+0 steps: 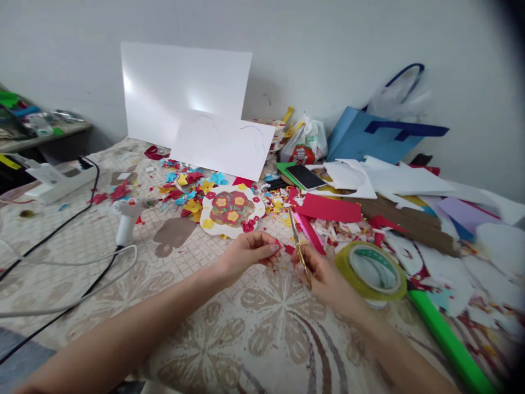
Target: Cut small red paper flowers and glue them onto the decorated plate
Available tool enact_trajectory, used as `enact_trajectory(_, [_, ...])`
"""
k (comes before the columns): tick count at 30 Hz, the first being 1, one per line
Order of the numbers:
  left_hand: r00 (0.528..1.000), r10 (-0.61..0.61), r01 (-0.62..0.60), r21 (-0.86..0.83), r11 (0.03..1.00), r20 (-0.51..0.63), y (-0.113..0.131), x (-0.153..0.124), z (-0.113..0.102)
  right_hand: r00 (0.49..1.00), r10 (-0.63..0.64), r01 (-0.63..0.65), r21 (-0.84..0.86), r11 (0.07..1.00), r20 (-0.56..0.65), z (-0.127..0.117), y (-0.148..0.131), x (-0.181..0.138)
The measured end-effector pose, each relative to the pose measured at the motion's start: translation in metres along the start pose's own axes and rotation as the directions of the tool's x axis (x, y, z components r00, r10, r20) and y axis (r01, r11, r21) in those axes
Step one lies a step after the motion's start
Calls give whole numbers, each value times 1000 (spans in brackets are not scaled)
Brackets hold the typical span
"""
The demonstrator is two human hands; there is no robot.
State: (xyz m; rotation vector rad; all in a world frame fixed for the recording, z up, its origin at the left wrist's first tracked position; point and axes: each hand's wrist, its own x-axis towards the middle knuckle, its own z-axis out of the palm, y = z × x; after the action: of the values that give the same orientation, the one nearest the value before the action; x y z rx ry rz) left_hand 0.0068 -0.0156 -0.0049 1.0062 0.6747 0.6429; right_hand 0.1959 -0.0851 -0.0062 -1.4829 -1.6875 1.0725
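Observation:
Between the thumb and fingertips of my left hand (259,250) is a small piece of red paper (279,244). My right hand (316,267) is closed around gold-handled scissors (297,236), whose blades point up and away from me. Another red scrap (289,249) shows at the fingertips of my right hand, just across a narrow gap from the first piece. Beyond both hands lies a white scalloped card (210,223) decorated with red and yellow paper flowers. A red paper strip (328,208) rests past the scissors.
A roll of yellowish tape (343,268) and a green-handled tool (447,334) lie on the right, near heaped paper offcuts (410,175). At left stand a white glue gun (128,221) and trailing cables (49,230). White boards (184,82), a phone (304,177) and a blue bag (369,134) are behind.

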Motion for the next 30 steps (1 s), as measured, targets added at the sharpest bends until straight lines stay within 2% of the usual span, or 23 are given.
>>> enact_trajectory(3, [1000, 26, -26, -13, 1000, -18, 4, 1, -2, 994, -26, 14, 115, 993, 103, 2, -3, -3])
enact_trajectory(6, [999, 38, -38, -20, 999, -33, 6, 1, -3, 988, -39, 19, 135, 991, 147, 2, -9, -7])
enact_trajectory(13, [999, 28, -29, -32, 999, -35, 10, 0, -1, 984, -17, 0, 96, 995, 175, 5, -13, -11])
enact_trajectory(20, [998, 24, -28, -62, 998, -64, 8, 1, -2, 979, 8, -47, 191, 981, 204, 9, -17, -12])
enact_trajectory(30, [1000, -17, 18, -133, 991, 3, 9, 1, -2, 975, 32, -89, 255, 963, 220, 9, -19, -12])
